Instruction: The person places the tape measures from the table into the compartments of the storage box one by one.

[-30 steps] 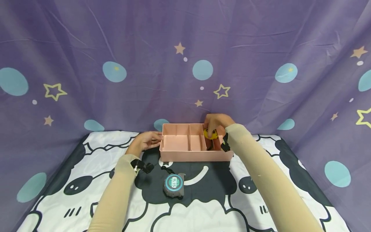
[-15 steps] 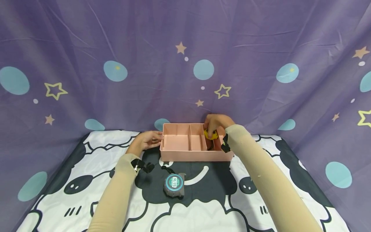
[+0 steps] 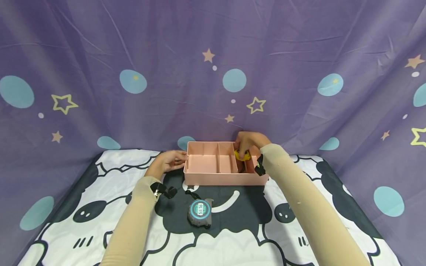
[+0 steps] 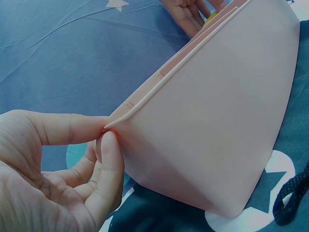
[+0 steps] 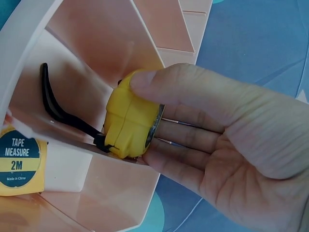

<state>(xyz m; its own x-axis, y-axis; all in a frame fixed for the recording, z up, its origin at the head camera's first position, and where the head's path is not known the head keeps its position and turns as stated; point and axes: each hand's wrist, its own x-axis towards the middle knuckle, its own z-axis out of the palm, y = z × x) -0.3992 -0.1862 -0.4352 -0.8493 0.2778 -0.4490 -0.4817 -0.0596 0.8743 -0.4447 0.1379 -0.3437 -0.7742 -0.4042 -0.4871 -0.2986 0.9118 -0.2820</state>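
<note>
A long pink divided box [image 3: 226, 179] stands at the back of the cloth. My left hand [image 3: 167, 161] pinches its rim at the left end; in the left wrist view, thumb and forefinger meet over the rim's corner. At the other end, my right hand [image 3: 252, 140] reaches in from above and grips a yellow tape measure [image 5: 126, 118] between thumb and fingers. This tape measure sits edge-up in a narrow compartment, its black strap [image 5: 63, 113] trailing along the compartment. Beyond a divider lies a second yellow tape measure [image 5: 20, 166], labelled 2M.
A grey tape measure [image 3: 199, 211] with a blue-ringed face lies on the cloth in front of the box. The cartoon-print cloth [image 3: 229, 251] covers the table, and a purple curtain [image 3: 173, 44] hangs right behind the box.
</note>
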